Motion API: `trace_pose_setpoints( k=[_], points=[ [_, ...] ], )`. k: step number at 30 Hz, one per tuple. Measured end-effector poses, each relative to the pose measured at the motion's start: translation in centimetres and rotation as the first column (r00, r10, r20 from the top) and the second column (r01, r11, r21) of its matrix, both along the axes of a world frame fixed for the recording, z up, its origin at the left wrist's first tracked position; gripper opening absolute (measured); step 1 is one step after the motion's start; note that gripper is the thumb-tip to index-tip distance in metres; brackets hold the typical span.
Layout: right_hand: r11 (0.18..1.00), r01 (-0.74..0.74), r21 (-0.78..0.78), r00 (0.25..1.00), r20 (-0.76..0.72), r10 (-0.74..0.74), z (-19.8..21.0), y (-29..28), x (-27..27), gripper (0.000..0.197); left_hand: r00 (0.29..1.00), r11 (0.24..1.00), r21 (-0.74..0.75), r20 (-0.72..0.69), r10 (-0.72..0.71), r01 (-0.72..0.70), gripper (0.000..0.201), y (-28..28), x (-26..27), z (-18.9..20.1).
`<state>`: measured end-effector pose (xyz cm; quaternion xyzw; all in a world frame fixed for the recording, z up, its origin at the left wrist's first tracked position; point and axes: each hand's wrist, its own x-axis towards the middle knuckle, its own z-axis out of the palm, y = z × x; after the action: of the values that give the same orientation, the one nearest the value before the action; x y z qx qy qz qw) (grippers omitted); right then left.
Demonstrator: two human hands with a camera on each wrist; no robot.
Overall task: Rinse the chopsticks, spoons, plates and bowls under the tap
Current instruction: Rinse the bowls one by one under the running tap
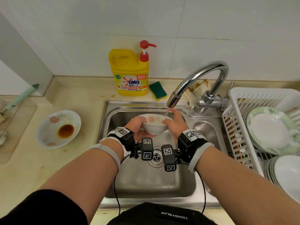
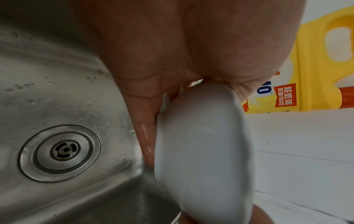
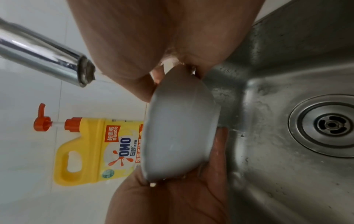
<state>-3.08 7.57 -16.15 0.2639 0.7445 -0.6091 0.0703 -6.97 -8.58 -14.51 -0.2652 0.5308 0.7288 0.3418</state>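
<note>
Bowl (water inside) gripped by left hand and right hand under tap.

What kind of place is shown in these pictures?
Most likely a home kitchen: a stainless steel sink with a chrome tap, an OMO dish soap bottle on the counter, and a white dish rack holding plates.

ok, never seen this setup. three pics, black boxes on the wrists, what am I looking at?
No robot: a person with cameras strapped on. The head view looks down at a steel sink; the other two look along each wrist. The left hand and right hand grip a small white bowl under the curved chrome tap, water running. A sauce-stained floral bowl waits on the counter beside a yellow detergent bottle and green sponge. Plates stand in the white plastic rack.
</note>
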Motion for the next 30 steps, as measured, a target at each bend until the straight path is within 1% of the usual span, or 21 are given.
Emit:
trace_pose_setpoints(
  k=[2,3,4,5,7,8,9,11,13,15,17,20,21,23,24,26,28,30],
  points=[
    [1.0,0.017,-0.015,0.999,0.037,-0.016,-2.2,1.1,-0.5,0.083,0.998,0.998,-0.016,0.0,-0.055,0.055,0.055,-0.1,0.2,-0.3],
    [0.996,0.06,-0.063,0.995,0.085,-0.055,-1.9,1.2,-0.4,0.09,0.997,0.997,-0.015,-0.016,-0.075,0.074,0.056,-0.1,0.3,-0.3],
    [0.986,0.113,-0.126,0.984,0.15,-0.093,-1.6,1.1,-0.2,0.09,0.995,0.996,-0.01,-0.044,-0.09,0.09,0.057,-0.1,0.3,-0.3],
    [0.969,0.162,-0.189,0.969,0.216,-0.12,-1.2,1.1,0.0,0.078,0.993,0.995,-0.003,-0.074,-0.095,0.095,0.06,-0.1,0.3,-0.3],
    [0.935,0.196,-0.295,0.945,0.311,-0.1,-0.5,1.1,0.5,0.04,0.987,0.996,0.003,-0.135,-0.088,0.089,0.066,-0.2,0.2,-0.3],
    [0.935,0.186,-0.303,0.938,0.339,-0.076,-0.5,1.3,0.7,0.032,0.984,0.996,0.006,-0.157,-0.083,0.085,0.07,-0.3,0.0,-0.4],
    [0.94,0.169,-0.297,0.933,0.355,-0.056,-0.5,1.4,0.8,0.03,0.98,0.996,0.003,-0.179,-0.084,0.086,0.074,-0.3,-0.1,-0.5],
    [0.946,0.13,-0.296,0.933,0.361,-0.015,-0.6,1.4,0.6,0.032,0.974,0.996,-0.01,-0.21,-0.087,0.087,0.08,-0.5,-0.4,-0.7],
    [0.958,0.112,-0.262,0.933,0.36,-0.011,-0.4,1.2,0.4,0.035,0.974,0.998,-0.008,-0.216,-0.067,0.066,0.077,-0.6,-0.6,-0.6],
    [0.973,0.109,-0.204,0.948,0.315,-0.04,-0.4,1.0,0.2,0.03,0.97,0.998,-0.02,-0.234,-0.063,0.059,0.07,-0.7,-0.7,-0.6],
    [0.987,0.088,-0.136,0.97,0.239,-0.054,-0.7,0.9,-0.1,0.024,0.966,0.998,-0.032,-0.251,-0.068,0.062,0.062,-0.9,-0.7,-0.6],
    [0.994,0.065,-0.085,0.988,0.149,-0.052,-0.7,0.5,-0.4,0.019,0.976,0.993,-0.101,-0.203,-0.08,0.061,0.04,-1.2,-0.2,-1.0],
    [0.99,0.086,-0.11,0.989,0.126,-0.072,-0.8,0.3,-0.5,0.019,0.978,0.986,-0.128,-0.166,-0.126,0.106,0.035,-1.2,0.0,-1.0],
    [0.97,0.142,-0.198,0.986,0.109,-0.123,-0.8,-0.3,-0.4,0.019,0.956,0.952,-0.168,-0.096,-0.276,0.258,0.035,-1.2,0.5,-0.9],
    [0.958,0.161,-0.236,0.984,0.113,-0.138,-0.8,-0.6,-0.3,0.016,0.943,0.937,-0.17,-0.086,-0.323,0.306,0.035,-1.1,0.7,-0.9],
    [0.951,0.163,-0.262,0.981,0.142,-0.129,-0.9,-0.8,-0.3,0.011,0.94,0.938,-0.159,-0.098,-0.326,0.308,0.031,-1.0,0.7,-0.9],
    [0.963,0.142,-0.23,0.974,0.205,-0.095,-1.0,-0.5,-0.4,0.011,0.952,0.953,-0.155,-0.119,-0.28,0.261,0.029,-0.9,0.4,-0.8],
    [0.98,0.1,-0.173,0.963,0.265,-0.052,-1.1,0.0,-0.6,0.018,0.948,0.948,-0.208,-0.156,-0.277,0.243,0.028,-1.2,-0.3,-0.4]
  ],
)
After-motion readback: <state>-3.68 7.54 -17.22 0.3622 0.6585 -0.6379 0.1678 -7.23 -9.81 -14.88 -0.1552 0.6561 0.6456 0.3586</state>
